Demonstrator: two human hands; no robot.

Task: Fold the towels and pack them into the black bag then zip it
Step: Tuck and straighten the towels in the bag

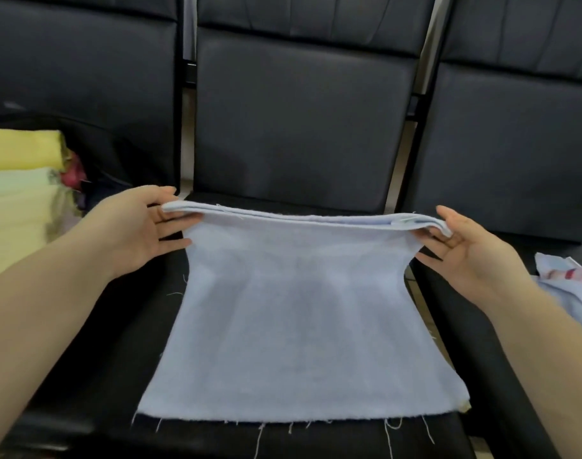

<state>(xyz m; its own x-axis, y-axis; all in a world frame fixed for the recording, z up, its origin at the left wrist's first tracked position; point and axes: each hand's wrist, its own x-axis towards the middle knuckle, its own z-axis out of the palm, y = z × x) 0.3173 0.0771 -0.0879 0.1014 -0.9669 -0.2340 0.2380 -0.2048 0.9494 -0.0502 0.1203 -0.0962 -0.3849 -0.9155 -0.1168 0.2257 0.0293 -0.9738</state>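
A light blue towel (299, 326) lies on the middle black seat, its far edge lifted and doubled over. My left hand (140, 226) pinches the far left corner of that raised edge. My right hand (465, 253) pinches the far right corner, thumb on top. The towel is stretched taut between both hands, and its near edge with loose threads rests on the seat. The black bag (117, 154) stands on the left seat with yellow and pale green folded towels (21, 180) in it.
Three black padded chairs (299, 111) stand side by side with metal frame gaps between them. A crumpled light blue cloth (571, 289) with a pink patch lies on the right seat. A pink item (72, 175) shows beside the yellow towels.
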